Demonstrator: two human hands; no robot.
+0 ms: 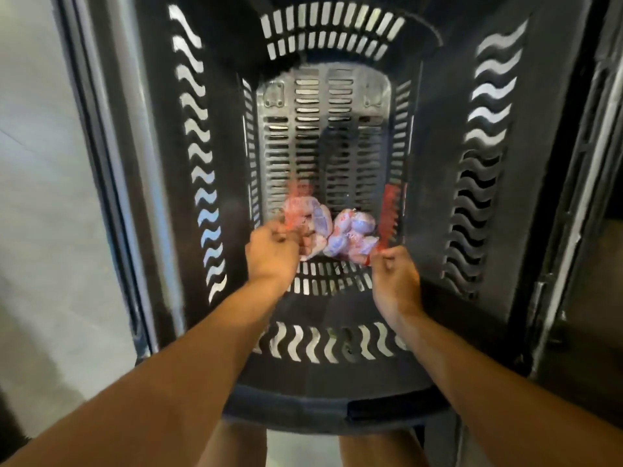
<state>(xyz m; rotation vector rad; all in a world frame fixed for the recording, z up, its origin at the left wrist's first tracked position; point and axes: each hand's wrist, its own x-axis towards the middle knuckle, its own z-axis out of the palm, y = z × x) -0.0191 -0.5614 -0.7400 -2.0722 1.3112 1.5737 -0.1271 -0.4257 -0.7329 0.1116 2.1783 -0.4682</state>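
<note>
Net bags (354,230) held just beyond hands (271,251)

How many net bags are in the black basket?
2. The left net bag lies in the basket, its mesh pinched by the left hand; the right net bag lies beside it, its mesh pinched by the right hand. None seems hidden.

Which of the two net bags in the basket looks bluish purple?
The right net bag, by the right hand, which pinches its red netting; the left net bag looks pale pink.
</note>
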